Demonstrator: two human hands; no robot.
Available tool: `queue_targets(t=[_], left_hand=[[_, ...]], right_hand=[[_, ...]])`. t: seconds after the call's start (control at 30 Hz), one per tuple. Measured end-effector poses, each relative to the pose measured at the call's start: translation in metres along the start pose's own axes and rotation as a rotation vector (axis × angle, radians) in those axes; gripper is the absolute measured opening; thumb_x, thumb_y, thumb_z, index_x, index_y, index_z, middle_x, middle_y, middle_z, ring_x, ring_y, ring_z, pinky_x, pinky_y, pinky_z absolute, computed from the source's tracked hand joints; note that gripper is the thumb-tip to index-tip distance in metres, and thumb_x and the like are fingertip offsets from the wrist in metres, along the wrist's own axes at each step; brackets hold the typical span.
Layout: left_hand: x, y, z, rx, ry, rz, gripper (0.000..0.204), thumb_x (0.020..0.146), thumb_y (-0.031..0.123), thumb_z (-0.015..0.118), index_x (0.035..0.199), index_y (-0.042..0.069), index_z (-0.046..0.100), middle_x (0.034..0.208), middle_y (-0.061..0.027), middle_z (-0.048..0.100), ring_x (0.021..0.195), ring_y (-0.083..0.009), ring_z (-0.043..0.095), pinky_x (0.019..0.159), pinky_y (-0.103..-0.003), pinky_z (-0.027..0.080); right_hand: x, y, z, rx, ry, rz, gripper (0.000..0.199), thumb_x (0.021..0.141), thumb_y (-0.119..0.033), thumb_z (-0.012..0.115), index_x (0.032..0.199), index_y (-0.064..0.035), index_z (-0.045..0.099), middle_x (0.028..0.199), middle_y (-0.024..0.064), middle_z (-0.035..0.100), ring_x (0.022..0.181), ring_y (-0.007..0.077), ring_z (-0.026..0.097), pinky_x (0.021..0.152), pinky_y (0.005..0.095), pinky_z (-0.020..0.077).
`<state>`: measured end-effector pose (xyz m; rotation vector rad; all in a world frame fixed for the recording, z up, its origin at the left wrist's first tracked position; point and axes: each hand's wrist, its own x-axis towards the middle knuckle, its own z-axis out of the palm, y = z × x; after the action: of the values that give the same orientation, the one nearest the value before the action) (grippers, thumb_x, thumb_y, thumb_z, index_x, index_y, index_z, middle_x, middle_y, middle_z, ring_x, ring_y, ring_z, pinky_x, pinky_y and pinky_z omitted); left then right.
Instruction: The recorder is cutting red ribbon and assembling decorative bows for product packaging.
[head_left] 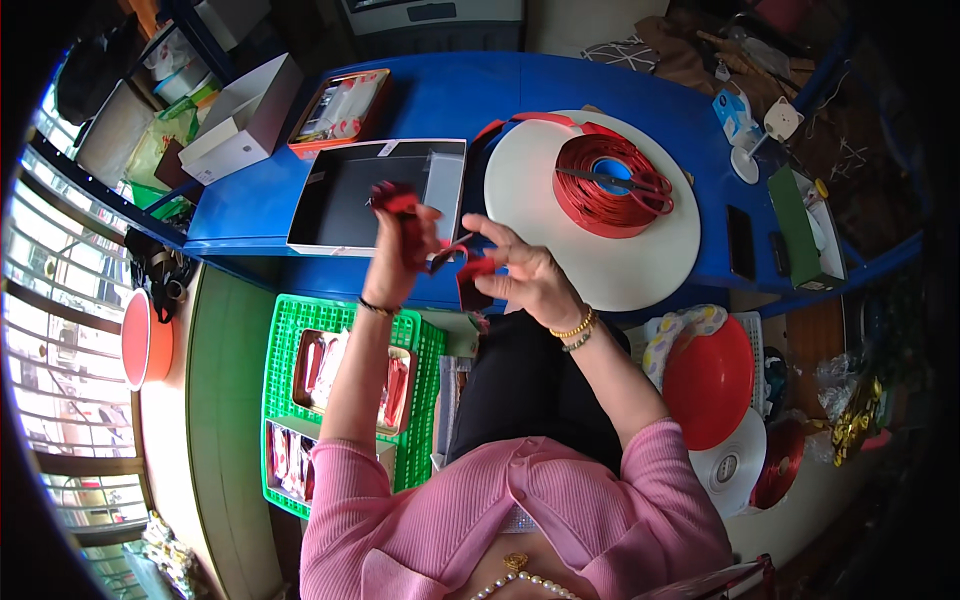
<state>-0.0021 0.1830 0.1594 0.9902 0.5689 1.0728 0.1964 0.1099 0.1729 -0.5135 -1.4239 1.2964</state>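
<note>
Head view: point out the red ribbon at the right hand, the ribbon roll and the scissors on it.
Red ribbon [472, 284]: head view, on the flat piece by the right thumb.
Ribbon roll [612, 217]: head view, on its wound near side.
Scissors [630, 184]: head view, on the middle, between blades and handles.
</note>
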Motion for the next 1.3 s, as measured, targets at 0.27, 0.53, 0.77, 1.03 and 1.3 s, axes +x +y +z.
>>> queue_targets(t=[0.27, 0.53, 0.77, 1.03, 1.3], left_hand=[[-0.027, 0.001, 0.062, 0.363, -0.262, -0.153, 0.035, 0.086, 0.013, 0.062, 0.116, 0.004, 0.046, 0.088, 0.0004, 0.052, 0.075, -0.0051, 0.048, 0.065, -0.02, 0.041], [-0.008, 0.016, 0.048, 0.275, -0.094, -0.067, 0.026, 0.096, 0.025, 0.042, 0.092, 0.001, 0.052, 0.083, -0.0081, 0.059, 0.081, -0.0169, 0.058, 0.075, -0.03, 0.046], [0.007, 0.042, 0.024, 0.061, -0.009, -0.004, 0.027, 0.097, 0.028, 0.038, 0.086, 0.005, 0.047, 0.067, -0.0039, 0.046, 0.057, -0.0148, 0.044, 0.068, -0.036, 0.047], [0.021, 0.11, 0.0, 0.089, 0.005, 0.211, 0.027, 0.096, 0.028, 0.039, 0.085, 0.006, 0.048, 0.067, -0.0016, 0.043, 0.056, -0.0109, 0.038, 0.065, -0.031, 0.042], [0.013, 0.032, -0.05, 0.318, 0.222, 0.041, 0.037, 0.092, 0.041, 0.045, 0.079, 0.007, 0.053, 0.057, 0.0026, 0.041, 0.044, -0.0071, 0.034, 0.046, -0.023, 0.033]], right_hand=[[0.012, 0.017, -0.006, 0.192, 0.189, 0.087, 0.013, 0.083, -0.003, 0.06, 0.096, -0.0017, 0.064, 0.14, 0.0115, 0.036, 0.122, 0.0201, 0.041, 0.102, 0.035, 0.0326], [-0.012, 0.062, 0.01, -0.215, 0.139, 0.092, 0.076, 0.074, -0.035, 0.074, 0.131, -0.0041, 0.035, 0.127, 0.0104, 0.045, 0.115, 0.0211, 0.046, 0.101, 0.0345, 0.0309], [-0.042, 0.113, 0.042, -0.158, 0.207, 0.48, 0.029, 0.077, -0.006, 0.067, 0.099, 0.0009, 0.05, 0.094, 0.0094, 0.064, 0.083, 0.0109, 0.062, 0.07, 0.0261, 0.0493], [-0.019, 0.077, 0.04, 0.164, -0.029, 0.469, 0.012, 0.085, -0.004, 0.061, 0.095, 0.0021, 0.057, 0.089, 0.0056, 0.064, 0.083, 0.0084, 0.061, 0.073, 0.022, 0.0507], [-0.01, 0.02, 0.025, 0.18, -0.149, 0.285, 0.014, 0.08, 0.002, 0.063, 0.093, 0.0026, 0.059, 0.129, 0.0133, 0.044, 0.119, 0.0201, 0.043, 0.101, 0.0338, 0.0337]])
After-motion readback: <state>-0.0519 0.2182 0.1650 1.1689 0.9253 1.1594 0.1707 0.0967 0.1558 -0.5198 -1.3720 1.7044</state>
